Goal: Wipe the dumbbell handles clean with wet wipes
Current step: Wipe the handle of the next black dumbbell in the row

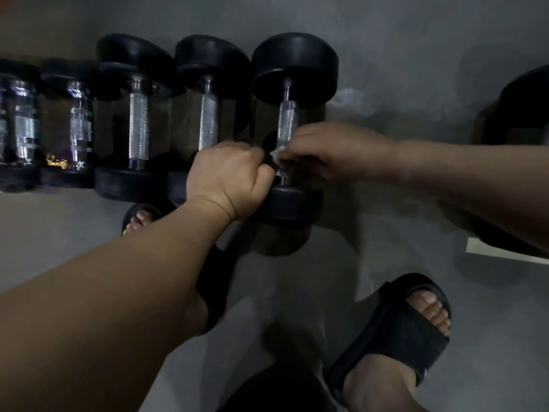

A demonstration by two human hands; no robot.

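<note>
Several black dumbbells with knurled metal handles lie in a row on the grey floor. The rightmost dumbbell [294,66] has its handle [286,120] between my two hands. My left hand [231,179] is curled in a fist at the near end of that handle, next to its near weight [292,203]; what its fingers grip is hidden. My right hand [332,153] pinches a small crumpled wet wipe [277,153] against the lower part of the handle.
Other dumbbells [138,114] lie to the left in the row. A large dark weight [523,114] sits at the right edge, with a white strip [502,251] below it. My feet in black slides [395,331] stand on the floor [416,55].
</note>
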